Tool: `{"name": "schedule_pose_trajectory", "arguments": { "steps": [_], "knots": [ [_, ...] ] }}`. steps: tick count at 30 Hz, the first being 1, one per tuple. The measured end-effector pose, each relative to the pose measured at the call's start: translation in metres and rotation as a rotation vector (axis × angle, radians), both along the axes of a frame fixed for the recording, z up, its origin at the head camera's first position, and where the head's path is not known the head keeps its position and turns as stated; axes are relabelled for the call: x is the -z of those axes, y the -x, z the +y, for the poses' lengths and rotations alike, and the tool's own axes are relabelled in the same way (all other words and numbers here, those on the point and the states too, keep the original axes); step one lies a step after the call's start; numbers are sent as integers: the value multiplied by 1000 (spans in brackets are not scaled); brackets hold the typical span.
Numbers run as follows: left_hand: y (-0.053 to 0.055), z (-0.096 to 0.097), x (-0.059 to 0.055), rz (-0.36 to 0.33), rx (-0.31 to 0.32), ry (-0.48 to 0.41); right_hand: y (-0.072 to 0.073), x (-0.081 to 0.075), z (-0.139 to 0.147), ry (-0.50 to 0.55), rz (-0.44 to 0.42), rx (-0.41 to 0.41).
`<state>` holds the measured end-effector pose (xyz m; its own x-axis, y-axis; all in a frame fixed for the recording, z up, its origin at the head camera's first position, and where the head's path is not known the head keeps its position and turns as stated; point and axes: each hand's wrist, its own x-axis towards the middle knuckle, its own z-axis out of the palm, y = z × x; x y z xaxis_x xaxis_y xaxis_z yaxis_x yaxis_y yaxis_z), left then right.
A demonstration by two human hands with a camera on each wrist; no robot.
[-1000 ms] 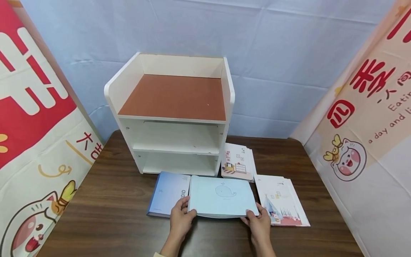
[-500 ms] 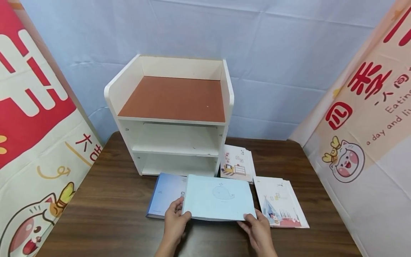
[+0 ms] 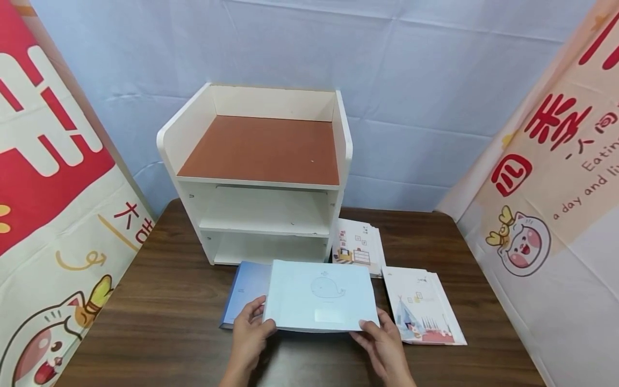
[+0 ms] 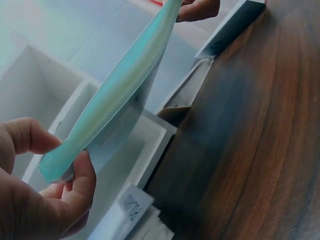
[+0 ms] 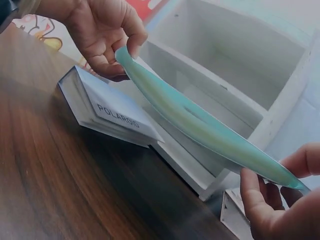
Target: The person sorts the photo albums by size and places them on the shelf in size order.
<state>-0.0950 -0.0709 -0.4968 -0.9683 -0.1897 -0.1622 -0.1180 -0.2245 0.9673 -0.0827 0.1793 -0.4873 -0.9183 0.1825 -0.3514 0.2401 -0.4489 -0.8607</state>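
Observation:
A light-blue notebook (image 3: 319, 295) with a whale drawing on its cover is held up off the table between both hands. My left hand (image 3: 251, 336) pinches its near left corner, thumb on top and fingers beneath. At the near right corner, my right hand (image 3: 382, 344) grips it the same way. Both wrist views show the notebook (image 5: 200, 122) bowing down in the middle, its pages pressed together. Partly covered by it in the head view lies a thick blue book (image 3: 249, 290), marked POLAROID on its spine in the right wrist view.
A white shelf unit (image 3: 266, 228) with a brown top board (image 3: 266, 148) stands behind the notebook. Two white illustrated books lie on the wooden table (image 3: 159, 322): one book (image 3: 358, 247) beside the shelf, the other book (image 3: 423, 306) nearer, at right. Printed cloths hang on both sides.
Both hands have lifted the notebook from the table and carried it a little to the left, over more of the blue book. The other books have stayed put.

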Motion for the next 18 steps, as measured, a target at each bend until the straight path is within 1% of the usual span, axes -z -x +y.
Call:
{"name": "schedule_pose_trajectory", "arguments": {
  "steps": [4, 10, 13, 18],
  "knots": [
    [-1, -7, -3, 15, -4, -27, 1, -4, -4, 27, 11, -20],
    [-2, -21, -12, 40, 0, -52, 3, -9, -12, 58, 44, -45],
    [-3, -26, -17, 40, -5, -69, 4, -13, -15, 38, 57, -62],
    [-5, -35, -25, 32, -20, -78, 7, -22, -19, -42, 90, -82]
  ]
}}
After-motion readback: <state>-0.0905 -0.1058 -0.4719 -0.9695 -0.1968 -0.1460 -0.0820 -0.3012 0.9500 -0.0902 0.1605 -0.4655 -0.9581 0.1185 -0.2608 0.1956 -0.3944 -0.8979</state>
